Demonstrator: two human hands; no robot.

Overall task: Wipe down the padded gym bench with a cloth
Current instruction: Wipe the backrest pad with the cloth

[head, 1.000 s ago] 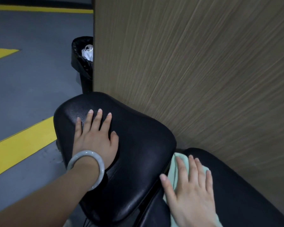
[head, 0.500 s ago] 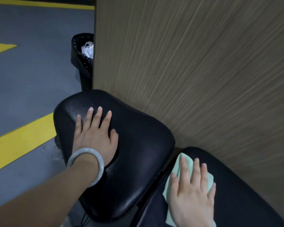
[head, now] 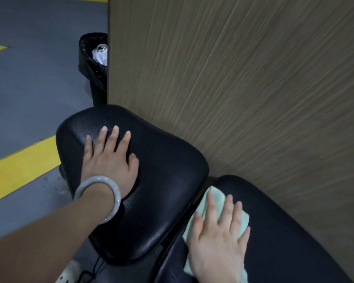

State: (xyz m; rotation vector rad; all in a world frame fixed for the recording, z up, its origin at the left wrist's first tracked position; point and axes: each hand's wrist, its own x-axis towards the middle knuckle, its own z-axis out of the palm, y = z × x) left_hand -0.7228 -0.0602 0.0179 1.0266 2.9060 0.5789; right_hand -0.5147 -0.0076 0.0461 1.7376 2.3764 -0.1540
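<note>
A big brown wall panel with thin wood-like lines [head: 253,88] stands just past both hands. The grey floor with wide yellow painted stripes [head: 25,166] spreads out beyond the left hand. The black padded bench [head: 168,190], smooth, shiny and rounded like soft leather, has two cushions with a gap between them, and it lies right under both hands. A black bin lined with a crinkly black bag [head: 92,64] stands far ahead of the left hand, with something white inside. The left hand [head: 108,160] rests flat on the nearer cushion, fingers straight and spread, its grip open. A pale, smooth, round bangle [head: 99,199] sits on that wrist. The right hand [head: 219,240] presses flat on the soft, pale green cloth [head: 217,201], fingers straight, grip not closed. The cloth lies under that hand on the other cushion.
</note>
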